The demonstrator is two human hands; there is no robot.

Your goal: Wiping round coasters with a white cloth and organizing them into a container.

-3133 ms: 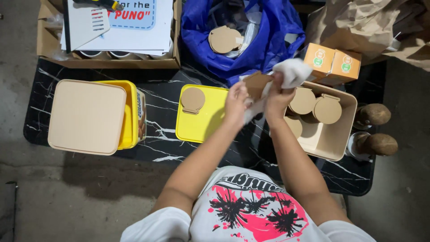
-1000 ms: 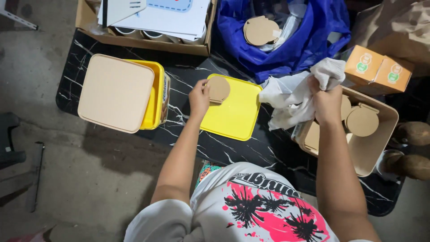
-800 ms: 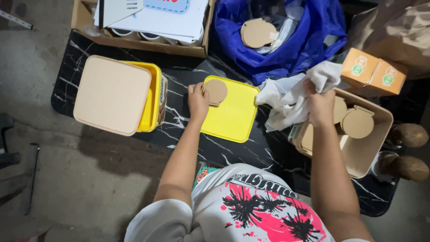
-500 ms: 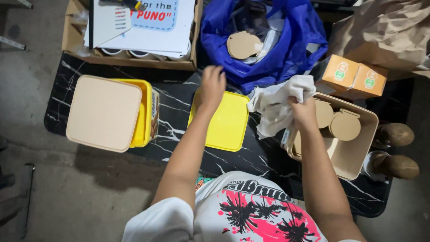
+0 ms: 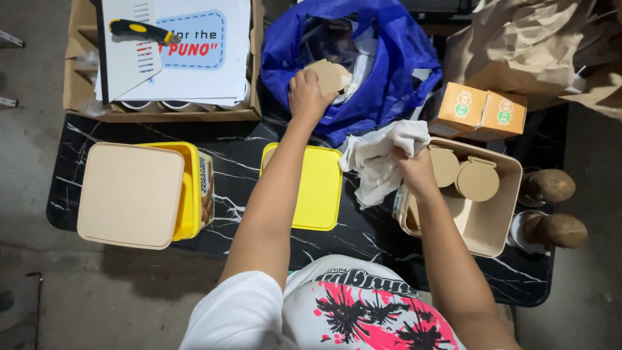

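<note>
My left hand [image 5: 306, 95] reaches into the open blue plastic bag [image 5: 395, 78] at the back of the table, and its fingers close on a round tan lid [image 5: 332, 76] there. My right hand [image 5: 414, 172] grips a crumpled white cloth [image 5: 379, 159] at the left edge of a beige rectangular container [image 5: 486, 227]. Two more round tan lids [image 5: 477, 179] lie in that container. A flat yellow square lid [image 5: 317, 188] lies on the table between my arms, partly hidden by my left forearm.
On the black marble table [image 5: 233, 165], a yellow box with a beige lid [image 5: 129, 194] stands at the left. A cardboard box [image 5: 78, 78] at back left holds papers and a yellow-black utility knife [image 5: 139, 29]. Two orange cartons [image 5: 479, 110], a brown paper bag [image 5: 518, 52] and two brown round objects [image 5: 549, 185] are at right.
My left hand left the yellow lid, where it touched a round tan lid, and moved up into the blue bag. My right hand kept the white cloth by the beige container.
</note>
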